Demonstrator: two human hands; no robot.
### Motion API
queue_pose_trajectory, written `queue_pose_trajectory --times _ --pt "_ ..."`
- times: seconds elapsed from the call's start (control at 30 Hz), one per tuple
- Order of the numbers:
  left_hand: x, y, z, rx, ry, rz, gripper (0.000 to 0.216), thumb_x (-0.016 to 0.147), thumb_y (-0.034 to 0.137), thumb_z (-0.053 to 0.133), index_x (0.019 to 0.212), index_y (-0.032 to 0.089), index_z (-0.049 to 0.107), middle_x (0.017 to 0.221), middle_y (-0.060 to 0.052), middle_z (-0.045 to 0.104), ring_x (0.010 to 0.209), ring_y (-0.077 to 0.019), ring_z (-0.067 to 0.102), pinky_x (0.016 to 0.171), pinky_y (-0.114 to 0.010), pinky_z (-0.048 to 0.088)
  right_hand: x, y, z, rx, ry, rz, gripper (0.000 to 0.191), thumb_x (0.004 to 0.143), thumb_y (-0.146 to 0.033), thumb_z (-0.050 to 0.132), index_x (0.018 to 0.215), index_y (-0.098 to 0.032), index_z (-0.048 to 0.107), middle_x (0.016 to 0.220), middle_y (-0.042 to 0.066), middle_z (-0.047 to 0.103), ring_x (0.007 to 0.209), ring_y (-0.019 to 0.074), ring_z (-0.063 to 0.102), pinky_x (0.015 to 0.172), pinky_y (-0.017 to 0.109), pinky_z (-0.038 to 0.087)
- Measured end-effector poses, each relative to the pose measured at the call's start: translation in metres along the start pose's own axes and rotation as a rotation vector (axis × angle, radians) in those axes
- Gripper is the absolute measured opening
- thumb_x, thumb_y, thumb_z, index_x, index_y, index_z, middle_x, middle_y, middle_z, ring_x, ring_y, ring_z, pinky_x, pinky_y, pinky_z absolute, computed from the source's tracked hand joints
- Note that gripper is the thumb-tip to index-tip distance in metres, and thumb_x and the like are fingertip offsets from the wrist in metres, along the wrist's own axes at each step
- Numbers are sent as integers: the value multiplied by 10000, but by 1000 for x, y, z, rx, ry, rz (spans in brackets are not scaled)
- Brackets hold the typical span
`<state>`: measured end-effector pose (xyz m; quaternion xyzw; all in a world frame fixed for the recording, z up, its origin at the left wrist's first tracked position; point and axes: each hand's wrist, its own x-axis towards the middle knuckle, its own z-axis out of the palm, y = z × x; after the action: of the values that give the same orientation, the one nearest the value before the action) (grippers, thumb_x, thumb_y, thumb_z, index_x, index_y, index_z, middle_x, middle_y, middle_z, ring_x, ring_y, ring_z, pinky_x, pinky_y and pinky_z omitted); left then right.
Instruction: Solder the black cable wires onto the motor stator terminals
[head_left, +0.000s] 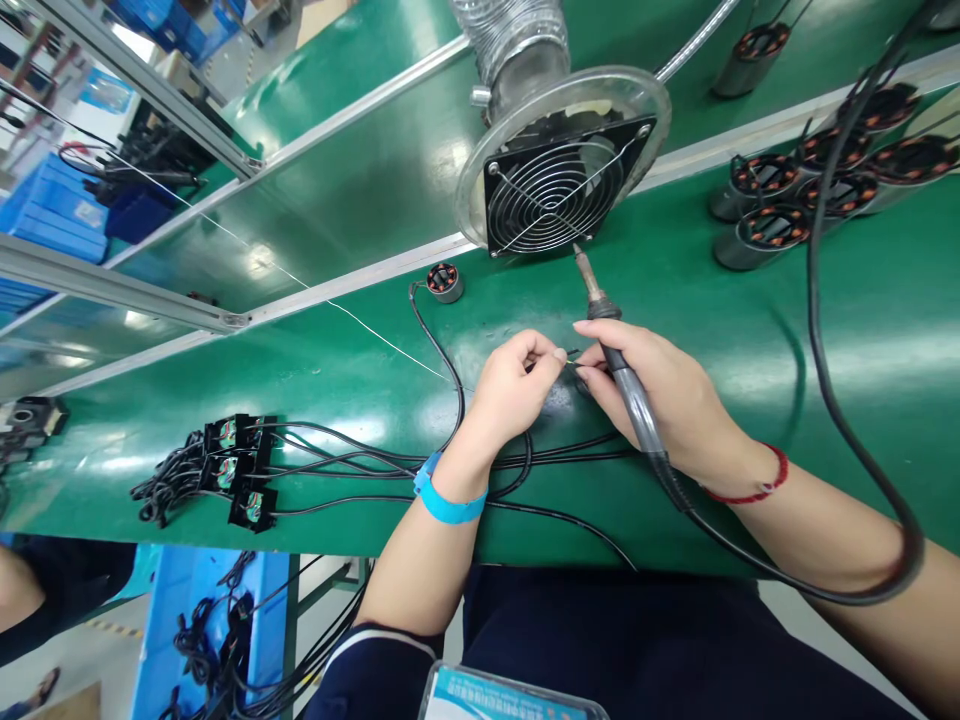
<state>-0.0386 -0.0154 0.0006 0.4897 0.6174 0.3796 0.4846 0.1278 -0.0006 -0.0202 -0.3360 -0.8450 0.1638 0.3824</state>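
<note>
My left hand (pixel 517 385), with a blue wrist strap, is closed in a pinch on a thin yellow-green wire (pixel 571 363). Close beside it, my right hand (pixel 671 400) grips a soldering iron (pixel 634 398), whose tip points up and away, towards the fan. The thumb and finger of that hand also meet near the wire's end; what exactly they touch is too small to tell. Behind my left hand stands a small round motor stator (pixel 445 284), and a black cable (pixel 439 345) curves from it under my left wrist.
A fume extractor fan (pixel 559 195) hangs just beyond the iron. Several larger stators (pixel 765 238) stand at the right. Black boards with cables (pixel 253 507) lie at the left on the green bench (pixel 360 375). The iron's cord (pixel 821 300) loops over my right forearm.
</note>
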Motion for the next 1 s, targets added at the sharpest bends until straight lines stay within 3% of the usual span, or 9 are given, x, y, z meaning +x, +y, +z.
queue_pose_trajectory --times 0.5,0.73,0.83,1.0 --pt "0 0 -2 -14 -6 -18 209 874 154 613 682 174 532 601 62 491 589 -89 418 584 -248 295 -3 2 1 -71 -10 57 373 977 -215 523 1349 -238 500 958 44 729 878 231 712 753 363 544" --pt "1 0 -2 -35 -3 -15 216 864 137 617 672 172 525 602 62 486 597 -90 410 596 -246 299 3 3 2 -204 -8 -118 268 1010 -185 469 1252 -161 582 837 53 716 704 223 658 613 353 443" --pt "1 -1 -2 -53 -15 -10 211 869 142 617 679 171 530 602 62 488 594 -89 411 593 -244 297 5 2 4 -121 39 -88 266 998 -158 519 1260 -150 567 883 59 732 763 215 690 662 342 491" --pt "1 1 -2 -91 7 -49 209 864 122 613 677 165 531 608 59 493 597 -84 416 597 -235 313 -2 3 6 -4 46 15 427 974 -177 555 1390 -213 470 1014 58 736 924 222 719 794 360 568"
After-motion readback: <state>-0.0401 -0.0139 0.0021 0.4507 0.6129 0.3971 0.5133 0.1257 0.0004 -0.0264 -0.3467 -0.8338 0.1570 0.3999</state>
